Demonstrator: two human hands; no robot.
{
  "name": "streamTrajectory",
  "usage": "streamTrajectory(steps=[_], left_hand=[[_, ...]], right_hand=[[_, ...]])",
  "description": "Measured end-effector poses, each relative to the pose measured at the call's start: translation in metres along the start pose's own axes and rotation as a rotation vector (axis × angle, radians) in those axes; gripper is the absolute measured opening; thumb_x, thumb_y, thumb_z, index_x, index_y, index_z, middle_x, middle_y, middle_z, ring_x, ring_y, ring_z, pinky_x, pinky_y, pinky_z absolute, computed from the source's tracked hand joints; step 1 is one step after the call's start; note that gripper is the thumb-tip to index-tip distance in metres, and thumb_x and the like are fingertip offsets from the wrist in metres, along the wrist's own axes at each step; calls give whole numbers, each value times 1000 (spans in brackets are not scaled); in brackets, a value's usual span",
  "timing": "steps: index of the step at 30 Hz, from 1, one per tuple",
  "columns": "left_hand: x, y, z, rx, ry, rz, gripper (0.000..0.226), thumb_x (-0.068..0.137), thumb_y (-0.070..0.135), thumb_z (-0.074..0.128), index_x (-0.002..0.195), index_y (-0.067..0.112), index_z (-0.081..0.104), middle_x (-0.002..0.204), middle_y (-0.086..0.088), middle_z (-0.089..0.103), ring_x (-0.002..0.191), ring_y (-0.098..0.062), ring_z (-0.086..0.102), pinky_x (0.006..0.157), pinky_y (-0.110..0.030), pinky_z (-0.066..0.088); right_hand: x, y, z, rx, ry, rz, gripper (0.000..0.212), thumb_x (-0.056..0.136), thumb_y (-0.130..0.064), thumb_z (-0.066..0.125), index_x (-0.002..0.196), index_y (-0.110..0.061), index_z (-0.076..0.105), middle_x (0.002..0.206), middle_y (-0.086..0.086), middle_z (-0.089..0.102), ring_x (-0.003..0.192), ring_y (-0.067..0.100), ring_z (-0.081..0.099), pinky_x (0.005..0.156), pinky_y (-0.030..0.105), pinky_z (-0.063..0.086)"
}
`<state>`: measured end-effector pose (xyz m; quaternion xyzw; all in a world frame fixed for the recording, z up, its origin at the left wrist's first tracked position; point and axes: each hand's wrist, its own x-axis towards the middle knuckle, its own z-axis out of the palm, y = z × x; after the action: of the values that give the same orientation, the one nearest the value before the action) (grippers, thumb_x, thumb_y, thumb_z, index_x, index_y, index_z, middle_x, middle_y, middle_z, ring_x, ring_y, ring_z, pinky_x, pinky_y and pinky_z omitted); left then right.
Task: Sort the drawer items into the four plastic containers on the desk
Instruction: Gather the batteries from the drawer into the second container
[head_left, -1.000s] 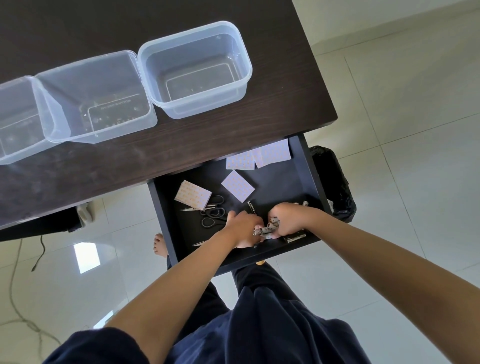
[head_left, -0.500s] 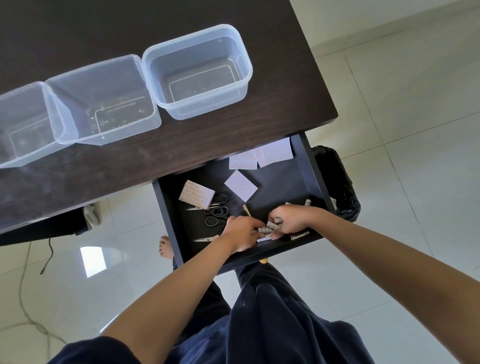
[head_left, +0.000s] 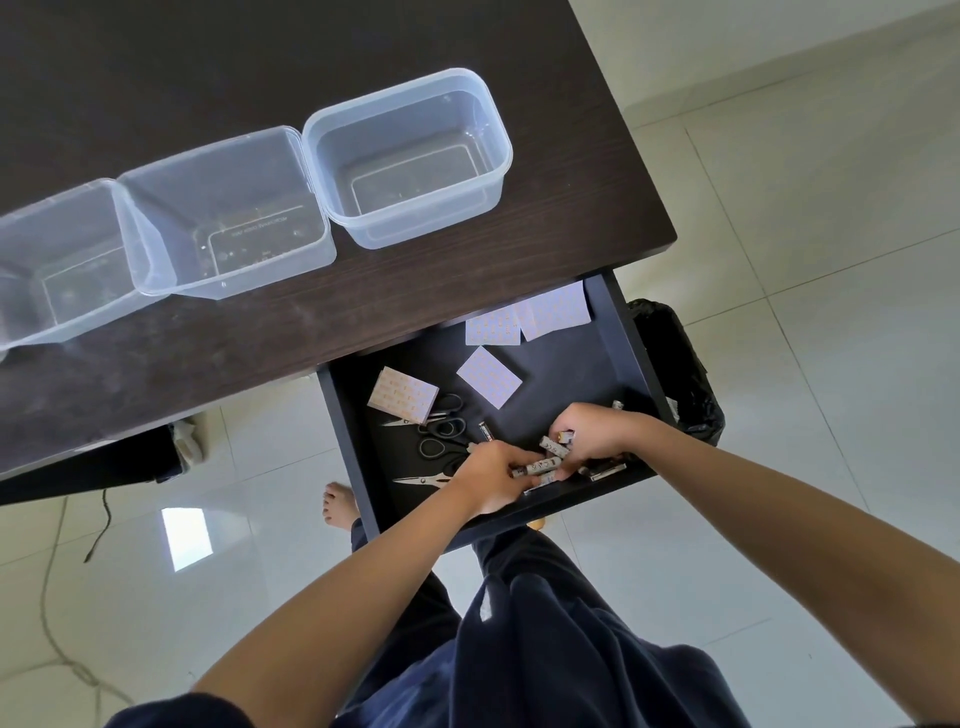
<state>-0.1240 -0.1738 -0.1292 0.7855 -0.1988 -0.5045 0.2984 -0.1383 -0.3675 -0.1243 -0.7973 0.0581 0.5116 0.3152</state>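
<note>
The dark drawer (head_left: 618, 332) stands pulled out under the desk's right end. Both hands are at its front. My left hand (head_left: 493, 475) and my right hand (head_left: 595, 434) together grip a bunch of small silver batteries (head_left: 548, 457). One dark battery (head_left: 485, 431) lies loose just left of them. Black-handled scissors (head_left: 441, 431) lie at the drawer's left, beside an orange-patterned card pack (head_left: 402, 395). Purple patterned cards (head_left: 488, 376) lie further back. Three clear plastic containers show on the desk: right (head_left: 410, 156), middle (head_left: 223, 213), left (head_left: 57, 260), all with nothing in them.
The dark wooden desk (head_left: 260, 332) runs across the upper left. A black bin (head_left: 675, 364) stands on the tiled floor right of the drawer. My bare foot (head_left: 337, 506) and a cable (head_left: 98, 530) are under the desk. More small metal items (head_left: 605, 470) lie near the drawer's front.
Both hands stayed at the drawer's front, gathering more batteries between them. The view shifted a little, so the containers appear further right.
</note>
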Motion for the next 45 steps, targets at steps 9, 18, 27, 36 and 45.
streamTrajectory(steps=[9, 18, 27, 36, 45], left_hand=[[-5, -5, -2, -86, -7, 13, 33, 85, 17, 68, 117, 26, 67, 96, 5, 73, 81, -6, 62, 79, -22, 51], [-44, -19, -45, -196, 240, 9, 33, 86, 17, 67, 119, 19, 66, 110, 5, 70, 86, 0, 60, 72, 1, 41], [-141, -48, -143, -299, 596, 54, 30, 86, 23, 68, 115, 28, 67, 97, 9, 71, 73, -3, 59, 66, -11, 45], [-243, -119, -280, -273, 876, 73, 31, 84, 19, 70, 114, 23, 69, 99, 6, 73, 75, 2, 63, 76, -19, 54], [-242, -135, -396, 86, 815, -1, 24, 90, 19, 60, 111, 23, 70, 86, -6, 72, 70, -17, 57, 60, -23, 40]], right_hand=[[-9, 0, -5, 170, 66, 22, 20, 65, -13, 82, 74, -28, 73, 82, -4, 74, 80, 16, 70, 70, 28, 54], [-35, -40, -25, 371, 334, -94, 14, 72, -12, 80, 84, -18, 75, 82, 6, 73, 73, 21, 69, 59, 18, 51], [-31, -188, -41, 259, 342, -349, 11, 74, -12, 79, 84, -17, 76, 84, 6, 72, 70, 16, 65, 66, 29, 52], [-5, -400, -45, 98, 338, -549, 15, 77, -20, 78, 91, -21, 73, 89, -4, 72, 85, 12, 67, 79, 29, 52], [63, -500, -70, -90, 589, -383, 26, 76, -9, 70, 59, -19, 53, 59, 0, 54, 57, 16, 51, 53, 25, 37]])
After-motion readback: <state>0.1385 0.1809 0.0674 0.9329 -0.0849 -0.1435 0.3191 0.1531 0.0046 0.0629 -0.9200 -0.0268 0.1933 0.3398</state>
